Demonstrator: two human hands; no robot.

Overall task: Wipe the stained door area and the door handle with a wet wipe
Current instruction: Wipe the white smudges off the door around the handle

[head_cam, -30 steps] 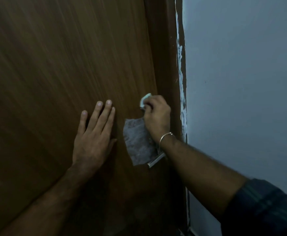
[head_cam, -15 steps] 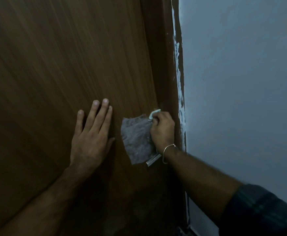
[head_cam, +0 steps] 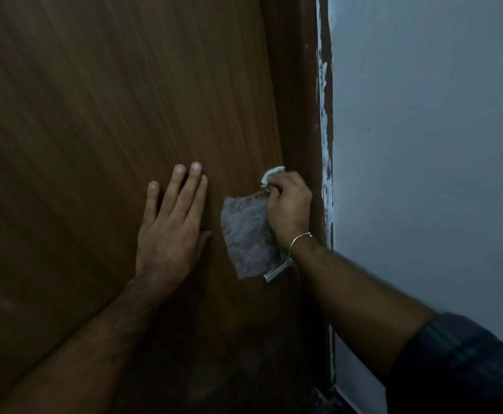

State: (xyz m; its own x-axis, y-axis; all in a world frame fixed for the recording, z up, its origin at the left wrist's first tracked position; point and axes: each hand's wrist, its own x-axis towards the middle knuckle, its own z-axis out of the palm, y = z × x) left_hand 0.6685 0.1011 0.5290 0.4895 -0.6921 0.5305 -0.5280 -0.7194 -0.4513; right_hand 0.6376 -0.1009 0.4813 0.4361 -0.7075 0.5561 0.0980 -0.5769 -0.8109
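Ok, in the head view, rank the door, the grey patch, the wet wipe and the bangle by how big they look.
1. Door, filling most of the left side.
2. Grey patch beside the right hand.
3. and 4. Wet wipe and bangle: both small and partly hidden, so I won't rank them.

View: a single head-worn wide-angle camera, no second view to share the scene
Facing: forward and down along the brown door [head_cam: 100, 121]
Distance: close, within arm's reach of the door
Frame: door filled the left and middle, grey wall [head_cam: 429, 144] the right, with the door frame [head_cam: 301, 100] between them
Forearms: both entered from the bottom edge
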